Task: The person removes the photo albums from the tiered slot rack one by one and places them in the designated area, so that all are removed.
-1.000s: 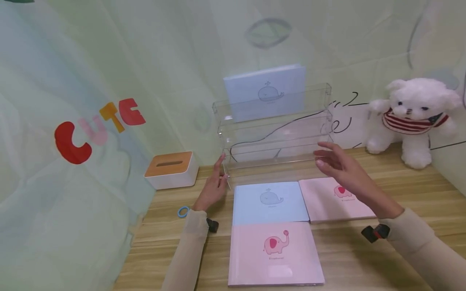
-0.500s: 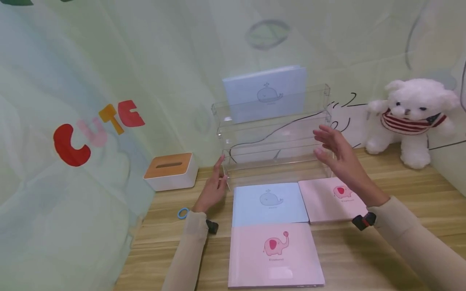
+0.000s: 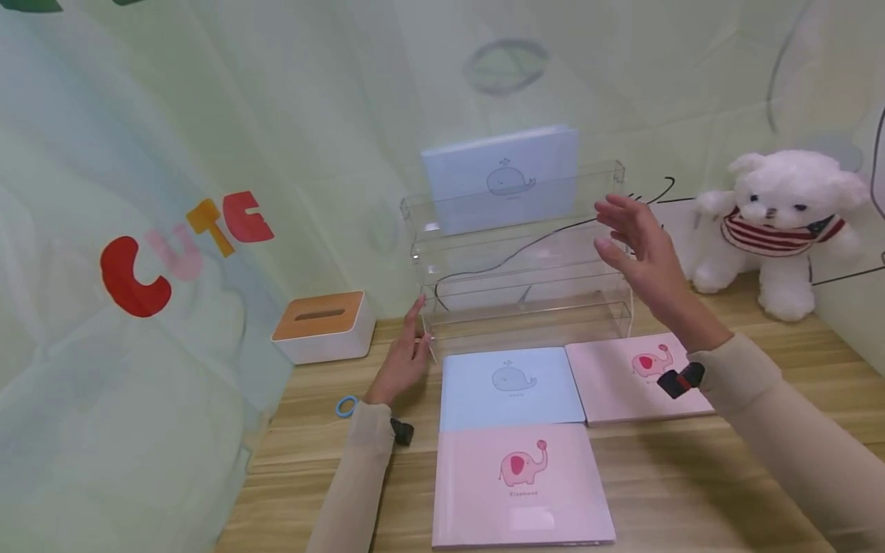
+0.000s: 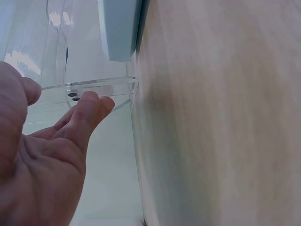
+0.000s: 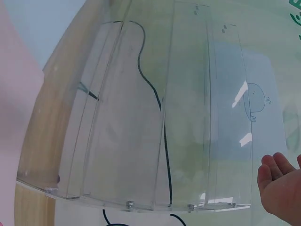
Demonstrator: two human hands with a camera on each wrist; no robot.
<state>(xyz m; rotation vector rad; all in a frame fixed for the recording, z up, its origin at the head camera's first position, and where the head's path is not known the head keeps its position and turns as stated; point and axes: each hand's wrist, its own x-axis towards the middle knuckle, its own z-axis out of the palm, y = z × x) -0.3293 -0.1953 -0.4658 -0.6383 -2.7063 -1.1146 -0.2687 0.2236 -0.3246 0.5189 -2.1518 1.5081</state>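
A clear stepped display rack (image 3: pixel 525 284) stands by the back wall, holding a blue whale book (image 3: pixel 499 180) upright on its top tier. My left hand (image 3: pixel 401 361) grips the rack's left side; in the left wrist view thumb and fingers (image 4: pixel 87 115) meet the clear panel edge. Raised before the rack's right end is my right hand (image 3: pixel 639 246), fingers extended and palm facing left, with nothing in it. In front of the rack lie a blue whale book (image 3: pixel 515 399), a pink elephant book (image 3: pixel 470 484) nearest me, and another pink elephant book (image 3: pixel 608 376) at right.
At left stands a white tissue box (image 3: pixel 332 349) with a wooden lid. A blue ring (image 3: pixel 346 406) lies on the wooden table (image 3: pixel 304 476) near my left sleeve. A white teddy bear (image 3: pixel 795 200) in a striped shirt sits at back right against the curtain.
My right hand has risen and moved slightly left along the rack's right end. My left hand has stayed at the rack's side, and the books have not moved.
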